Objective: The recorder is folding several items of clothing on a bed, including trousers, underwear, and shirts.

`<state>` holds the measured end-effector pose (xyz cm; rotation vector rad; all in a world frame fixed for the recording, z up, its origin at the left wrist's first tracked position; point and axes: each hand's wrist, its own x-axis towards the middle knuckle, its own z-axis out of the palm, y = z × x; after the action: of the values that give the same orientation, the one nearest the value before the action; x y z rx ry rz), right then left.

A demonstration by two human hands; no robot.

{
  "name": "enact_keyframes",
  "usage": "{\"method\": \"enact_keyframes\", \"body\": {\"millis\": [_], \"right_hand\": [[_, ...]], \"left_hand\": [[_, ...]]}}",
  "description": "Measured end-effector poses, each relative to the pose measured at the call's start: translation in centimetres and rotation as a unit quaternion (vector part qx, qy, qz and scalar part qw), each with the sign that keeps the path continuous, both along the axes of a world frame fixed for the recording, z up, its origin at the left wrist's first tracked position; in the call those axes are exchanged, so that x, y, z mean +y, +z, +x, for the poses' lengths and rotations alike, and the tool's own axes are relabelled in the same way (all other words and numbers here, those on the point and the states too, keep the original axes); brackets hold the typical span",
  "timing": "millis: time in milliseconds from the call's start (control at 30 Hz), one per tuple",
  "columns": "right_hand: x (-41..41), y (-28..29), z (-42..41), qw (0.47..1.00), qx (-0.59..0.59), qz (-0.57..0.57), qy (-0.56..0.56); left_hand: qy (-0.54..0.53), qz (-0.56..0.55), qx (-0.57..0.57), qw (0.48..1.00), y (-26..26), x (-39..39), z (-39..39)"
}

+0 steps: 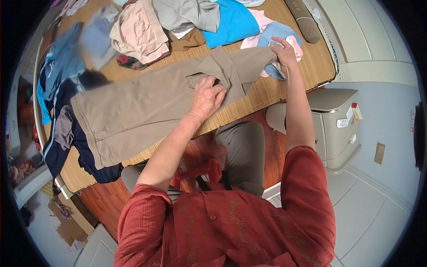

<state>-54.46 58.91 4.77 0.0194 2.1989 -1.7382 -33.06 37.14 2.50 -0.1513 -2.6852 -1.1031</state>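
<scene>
A taupe shirt (143, 103) lies stretched across the bamboo-mat tabletop, its hem at the left and its collar end at the right. My left hand (207, 96) is at the neck opening, its bent fingers gripping the fabric there; the fingertips are partly hidden. At the upper right, my right hand (284, 55) grips the tapered end of a sleeve, with the index finger sticking out. Just under and beyond that hand lie a light-blue garment (278, 30) and a pink-and-white piece of cloth (296, 48).
Heaped clothes line the far side, among them a pale pink garment (138, 33), grey cloth (185, 15) and a bright blue garment (230, 25). Navy trousers (61, 133) hang over the left edge. A brown cylindrical case (303, 23) lies far right, above a beige cabinet (333, 126).
</scene>
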Motion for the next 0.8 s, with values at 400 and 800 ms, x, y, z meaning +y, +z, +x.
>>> {"method": "enact_keyframes", "body": {"millis": [400, 800], "right_hand": [[0.9, -2.8, 2.1, 0.939, 0.189, 0.209, 0.196], [-1.2, 3.0, 1.6, 0.976, -0.035, 0.027, 0.212]], "left_hand": [[-0.028, 0.02, 0.058, 0.998, 2.0, 2.0, -3.8], [-0.05, 0.011, 0.082, 0.995, 4.2, 8.0, -6.6]]}}
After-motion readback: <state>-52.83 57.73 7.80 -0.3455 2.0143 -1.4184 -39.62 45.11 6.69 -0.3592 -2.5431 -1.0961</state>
